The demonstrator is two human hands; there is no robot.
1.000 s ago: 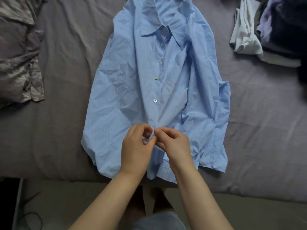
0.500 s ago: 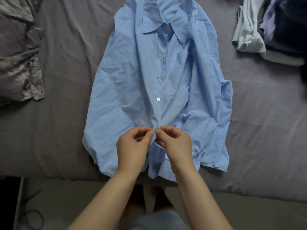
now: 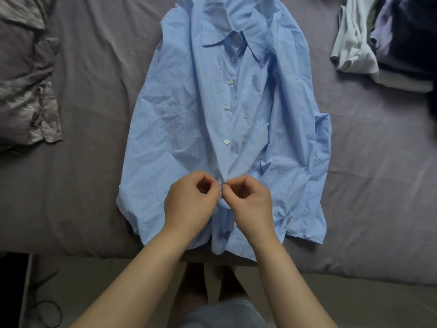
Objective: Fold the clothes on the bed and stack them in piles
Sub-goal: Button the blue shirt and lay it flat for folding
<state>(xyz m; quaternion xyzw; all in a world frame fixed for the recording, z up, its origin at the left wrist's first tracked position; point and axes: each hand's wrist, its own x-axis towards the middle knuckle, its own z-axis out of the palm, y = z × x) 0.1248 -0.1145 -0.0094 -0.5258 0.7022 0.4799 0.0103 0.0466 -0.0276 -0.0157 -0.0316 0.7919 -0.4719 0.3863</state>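
Hands unmoved: left hand (image 3: 189, 202), right hand (image 3: 250, 204) pinch shirt (image 3: 189, 114) placket near hem.

bare sheet (image 3: 99, 91) left of shirt (image 3: 189, 114), grey garment (image 3: 26, 91) far left, clothes pile (image 3: 378, 43) upper right
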